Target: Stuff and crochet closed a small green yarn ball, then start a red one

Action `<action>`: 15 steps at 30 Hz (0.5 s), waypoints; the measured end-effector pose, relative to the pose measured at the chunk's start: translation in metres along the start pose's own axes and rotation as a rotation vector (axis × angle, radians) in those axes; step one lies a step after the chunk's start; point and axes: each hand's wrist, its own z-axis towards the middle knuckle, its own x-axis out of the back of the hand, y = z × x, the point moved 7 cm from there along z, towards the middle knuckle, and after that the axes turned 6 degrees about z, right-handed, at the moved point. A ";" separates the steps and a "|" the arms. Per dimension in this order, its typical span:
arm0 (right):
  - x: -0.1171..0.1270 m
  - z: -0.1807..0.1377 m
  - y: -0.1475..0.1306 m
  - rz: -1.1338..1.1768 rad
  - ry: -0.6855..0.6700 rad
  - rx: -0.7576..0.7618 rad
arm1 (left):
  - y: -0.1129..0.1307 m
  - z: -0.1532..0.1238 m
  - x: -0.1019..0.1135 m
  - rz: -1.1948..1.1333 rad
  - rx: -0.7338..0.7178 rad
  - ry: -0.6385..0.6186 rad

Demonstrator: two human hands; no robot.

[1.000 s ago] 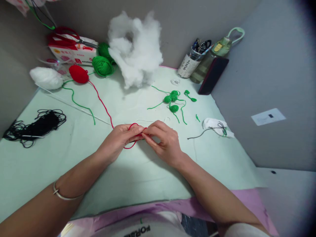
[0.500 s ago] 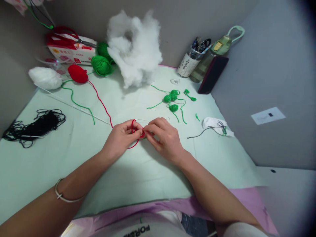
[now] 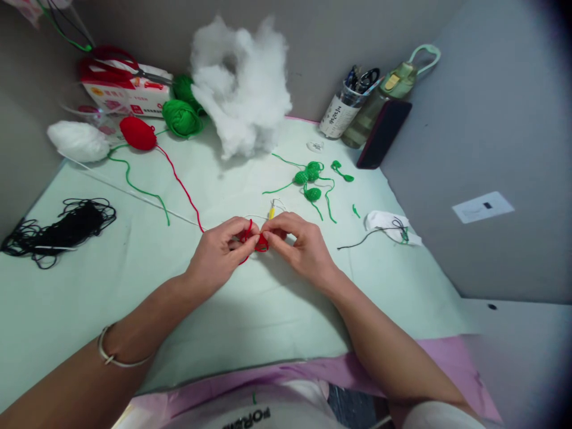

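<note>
Between my hands is a small red crocheted piece (image 3: 261, 243), pinched at its upper edge from both sides. My left hand (image 3: 218, 247) grips its left side with thumb and index finger, and a loop of red yarn (image 3: 248, 229) passes over those fingers. My right hand (image 3: 297, 241) pinches the right side, thumb against fingertips. Just beyond the right fingers lies a slim yellow item (image 3: 271, 210) by a thin white strand; its kind is unclear. The red yarn runs back to a red yarn ball (image 3: 138, 133).
Small green crocheted pieces (image 3: 313, 194) with tails lie beyond my right hand. White stuffing (image 3: 243, 89), green yarn balls (image 3: 182, 119), a white yarn ball (image 3: 78, 141), a pen cup (image 3: 339, 113), a bottle (image 3: 395, 86) and a phone (image 3: 384, 134) stand behind. Black yarn (image 3: 80, 223) lies left.
The red piece has turned and shows more between the fingertips. My right fingers have shifted and opened out slightly. The yellow item now shows beyond them.
</note>
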 end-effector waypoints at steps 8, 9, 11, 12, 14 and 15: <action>-0.003 0.001 0.017 0.169 -0.075 -0.273 | 0.004 -0.002 0.001 0.192 -0.118 0.028; -0.003 0.001 0.018 0.194 -0.076 -0.293 | 0.005 -0.002 0.001 0.222 -0.151 0.030; -0.003 0.001 0.019 0.240 -0.078 -0.324 | 0.011 -0.004 0.002 0.290 -0.222 0.039; -0.003 0.001 0.020 0.262 -0.081 -0.339 | 0.013 -0.004 0.003 0.322 -0.252 0.046; -0.004 0.001 0.020 0.308 -0.089 -0.364 | 0.017 -0.006 0.005 0.362 -0.280 0.056; -0.004 0.001 0.021 0.330 -0.092 -0.373 | 0.018 -0.006 0.005 0.367 -0.276 0.058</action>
